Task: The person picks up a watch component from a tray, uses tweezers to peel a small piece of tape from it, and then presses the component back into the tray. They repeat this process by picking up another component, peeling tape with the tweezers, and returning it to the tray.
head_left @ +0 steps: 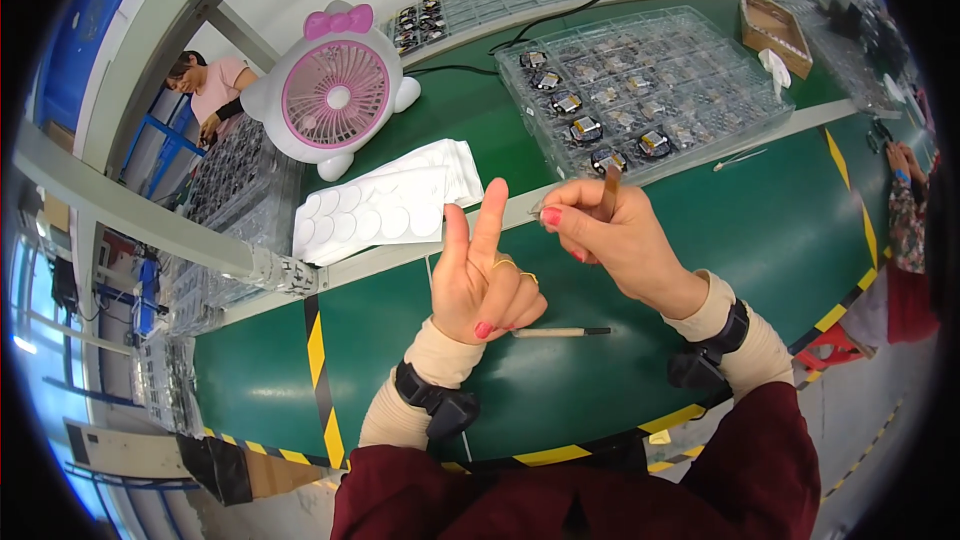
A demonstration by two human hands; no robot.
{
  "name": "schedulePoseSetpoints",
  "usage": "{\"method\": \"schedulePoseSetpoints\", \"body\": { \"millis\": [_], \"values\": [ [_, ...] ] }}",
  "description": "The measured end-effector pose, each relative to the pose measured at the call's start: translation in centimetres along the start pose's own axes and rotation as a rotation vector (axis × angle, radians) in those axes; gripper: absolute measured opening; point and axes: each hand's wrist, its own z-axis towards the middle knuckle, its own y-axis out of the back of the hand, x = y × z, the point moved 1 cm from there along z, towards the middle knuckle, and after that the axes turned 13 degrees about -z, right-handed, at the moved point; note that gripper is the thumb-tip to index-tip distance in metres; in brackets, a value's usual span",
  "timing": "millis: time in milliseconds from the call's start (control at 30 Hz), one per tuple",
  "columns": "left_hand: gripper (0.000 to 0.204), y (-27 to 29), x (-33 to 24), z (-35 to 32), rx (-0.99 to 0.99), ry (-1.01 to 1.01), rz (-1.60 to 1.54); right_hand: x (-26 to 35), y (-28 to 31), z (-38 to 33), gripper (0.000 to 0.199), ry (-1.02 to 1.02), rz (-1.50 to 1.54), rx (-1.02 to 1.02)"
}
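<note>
My left hand (pixel 487 290) is raised over the green worktop, palm partly toward me. Two of its fingers point up and apart, while the ringed fingers curl in toward the palm; nothing shows in it. To its right, my right hand (pixel 625 240) pinches what looks like tweezers, the brown handle (pixel 609 193) standing up behind the fingers. A small metallic tip pokes out at the fingertips, and anything it grips is too small to make out. White sheets of round stickers (pixel 372 208) lie beyond my left hand. Below the hands rests a thin pen-like stick (pixel 562 332).
A clear compartment tray (pixel 640 90) with several round black parts stands beyond my right hand. At the back left is a pink-and-white fan (pixel 338 98). An open box (pixel 775 30) sits at the far right. Co-workers appear at both sides. Yellow-black tape (pixel 317 350) marks the worktop (pixel 380 325).
</note>
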Motion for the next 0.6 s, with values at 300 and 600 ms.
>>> {"method": "schedulePoseSetpoints", "body": {
  "millis": [300, 600],
  "values": [
    [0.064, 1.7, 0.8, 0.0, 0.085, 0.105, -0.019, -0.1, -1.1, -0.9, 0.01, 0.099, -0.027, 0.025],
    [0.063, 1.8, 1.0, -0.4, -0.06, 0.076, -0.002, -0.9, -1.3, -1.2, 0.008, 0.394, -0.325, -0.139]
  ]
}}
